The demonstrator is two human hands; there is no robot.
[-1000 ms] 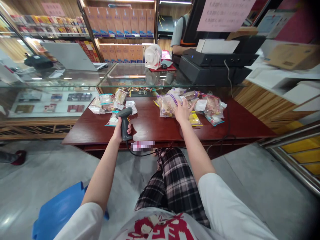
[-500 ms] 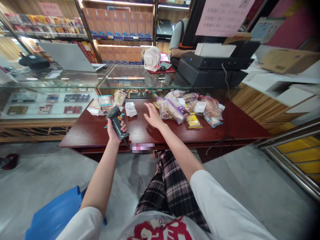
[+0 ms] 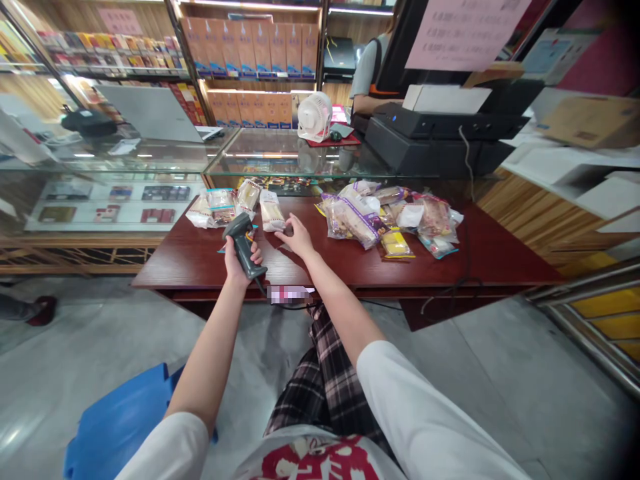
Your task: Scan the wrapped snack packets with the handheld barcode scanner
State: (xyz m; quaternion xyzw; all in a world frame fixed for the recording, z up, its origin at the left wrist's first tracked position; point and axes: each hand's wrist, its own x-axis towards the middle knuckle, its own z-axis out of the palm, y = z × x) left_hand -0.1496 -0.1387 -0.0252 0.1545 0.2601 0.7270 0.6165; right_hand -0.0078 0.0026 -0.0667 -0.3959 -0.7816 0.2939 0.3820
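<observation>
In my left hand (image 3: 243,257) is a dark grey handheld barcode scanner (image 3: 244,247), its head pointing up and to the left above the table edge. My right hand (image 3: 300,239) has its thumb and fingers bent around the lower right corner of a white snack packet with a clear window (image 3: 272,212); the exact fingertip contact is hard to see. Left of that packet lie several more snack packets (image 3: 221,205), partly behind the scanner. A pile of larger clear and purple bags (image 3: 357,217) rests to the right, with a small yellow packet (image 3: 396,244) at its front.
The dark red table (image 3: 320,267) stands against a glass counter (image 3: 260,150) bearing a laptop (image 3: 147,115), a white fan (image 3: 315,117) and black till equipment (image 3: 435,143). Behind it is a person (image 3: 367,77). A blue stool (image 3: 120,423) stands at lower left.
My right hand has moved left and down to the packet. That packet showed a plain white side before and now shows its window. The scanner stays in my left hand; the view has shifted slightly.
</observation>
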